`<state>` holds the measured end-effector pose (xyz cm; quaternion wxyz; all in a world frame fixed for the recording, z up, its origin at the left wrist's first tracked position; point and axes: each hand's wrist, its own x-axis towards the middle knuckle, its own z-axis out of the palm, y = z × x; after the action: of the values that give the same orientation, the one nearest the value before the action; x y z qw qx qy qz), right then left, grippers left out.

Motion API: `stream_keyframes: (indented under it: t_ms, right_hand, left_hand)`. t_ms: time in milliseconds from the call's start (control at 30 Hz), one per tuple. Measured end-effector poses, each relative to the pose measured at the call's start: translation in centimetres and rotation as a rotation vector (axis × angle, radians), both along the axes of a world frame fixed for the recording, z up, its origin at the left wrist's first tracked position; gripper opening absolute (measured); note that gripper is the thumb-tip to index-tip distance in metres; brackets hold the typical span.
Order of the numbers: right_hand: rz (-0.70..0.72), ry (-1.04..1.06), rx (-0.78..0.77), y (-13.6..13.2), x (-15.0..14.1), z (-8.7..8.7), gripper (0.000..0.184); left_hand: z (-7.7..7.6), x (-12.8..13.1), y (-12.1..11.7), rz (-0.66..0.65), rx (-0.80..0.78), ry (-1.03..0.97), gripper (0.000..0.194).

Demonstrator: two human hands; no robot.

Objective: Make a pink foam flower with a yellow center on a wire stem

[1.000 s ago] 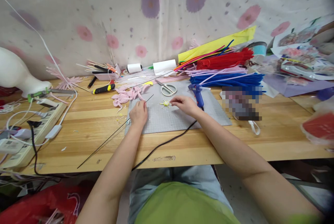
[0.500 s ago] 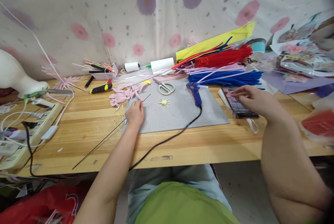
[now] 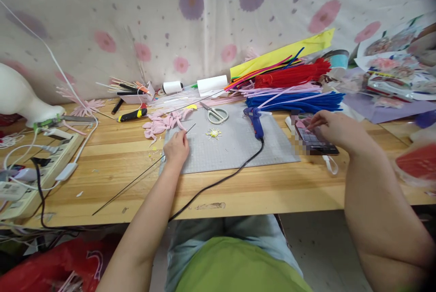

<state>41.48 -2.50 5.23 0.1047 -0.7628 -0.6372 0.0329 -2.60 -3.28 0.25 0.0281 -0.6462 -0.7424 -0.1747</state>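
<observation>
My left hand (image 3: pixel 177 147) is closed around a thin dark wire (image 3: pixel 126 186), which runs from the table's front left up past my fingers. Close beside it lie pink fuzzy pieces (image 3: pixel 160 125) and, on the grey cutting mat (image 3: pixel 235 146), a small yellow-and-white flower centre (image 3: pixel 213 134). My right hand (image 3: pixel 330 128) hovers over or touches the screen of a phone (image 3: pixel 318 143), fingers partly bent and gripping nothing that I can see. Between the hands are scissors (image 3: pixel 218 115) and a blue glue gun (image 3: pixel 255 122) with a black cord.
Blue pipe cleaners (image 3: pixel 293 100) and red pipe cleaners (image 3: pixel 289 76) lie behind the mat. A power strip (image 3: pixel 47 174) with cables is at the left, near a white foam head (image 3: pixel 20 96). The glue gun's cord (image 3: pixel 218 184) crosses the table's front edge.
The fingers of my right hand have shifted slightly over the phone. My left hand keeps its grip, and the wire's lower end has moved slightly left and up.
</observation>
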Motion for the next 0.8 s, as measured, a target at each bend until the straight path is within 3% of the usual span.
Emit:
stream_keyframes:
  t_ms: [67,267,367,467,633,700,800]
  right_hand:
    - [0.050,0.118,-0.127,-0.1,-1.8,0.8,0.021]
    - [0.633,0.416,-0.492,-0.2,-10.9,1.2,0.017]
    - [0.701,0.429,-0.529,-0.1,-14.5,1.0,0.018]
    - [0.697,0.460,-0.451,0.1,-16.0,0.5,0.018]
    - [0.613,0.534,-0.231,-0.3,-13.9,-0.6,0.017]
    - [0.554,0.554,-0.124,-0.7,-11.2,-0.8,0.018]
    - [0.279,0.405,0.113,-1.4,-5.5,-0.9,0.025]
  left_hand:
    - [0.1,0.2,0.0,-0.007,-0.030,0.018,0.035]
    - [0.3,0.6,-0.1,-0.017,-0.049,0.045,0.036]
    - [0.3,0.5,0.0,-0.008,-0.073,0.037,0.035]
    - [0.2,0.5,0.2,0.023,-0.116,0.039,0.035]
    - [0.1,0.5,0.3,0.022,-0.130,0.046,0.036]
    - [0.1,0.5,0.3,0.022,-0.128,0.046,0.037]
    - [0.2,0.5,0.3,0.030,-0.120,0.029,0.037]
